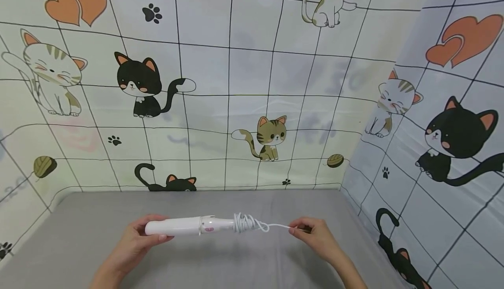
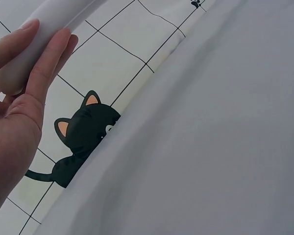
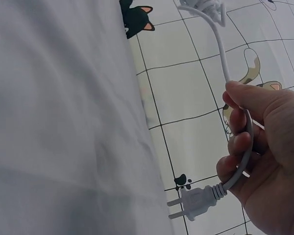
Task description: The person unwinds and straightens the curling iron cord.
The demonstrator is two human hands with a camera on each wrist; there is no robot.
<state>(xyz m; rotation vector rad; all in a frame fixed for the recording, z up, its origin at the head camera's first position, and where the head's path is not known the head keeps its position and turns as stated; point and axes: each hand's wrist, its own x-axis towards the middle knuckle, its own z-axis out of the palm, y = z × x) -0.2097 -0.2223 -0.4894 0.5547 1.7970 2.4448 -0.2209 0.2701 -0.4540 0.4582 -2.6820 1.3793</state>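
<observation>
A white wand-shaped electric appliance [image 1: 173,226] is held level above the grey surface, with a thick rounded left end and a small pink mark on its narrower part. My left hand [image 1: 131,247] grips that thick end between thumb and fingers, as the left wrist view also shows. Round the narrower end a white cord [image 1: 245,223] is wound in several loops. Its loose stretch runs to my right hand [image 1: 318,238], which pinches it between thumb and forefinger. In the right wrist view, the cord passes along the curled fingers to a two-pin plug [image 3: 198,201] below them.
A grey cloth-covered surface [image 1: 204,267] lies under both hands. Behind it and at the right rises a white cloth backdrop [image 1: 208,70] with black grid lines, cartoon cats, hearts and paw prints.
</observation>
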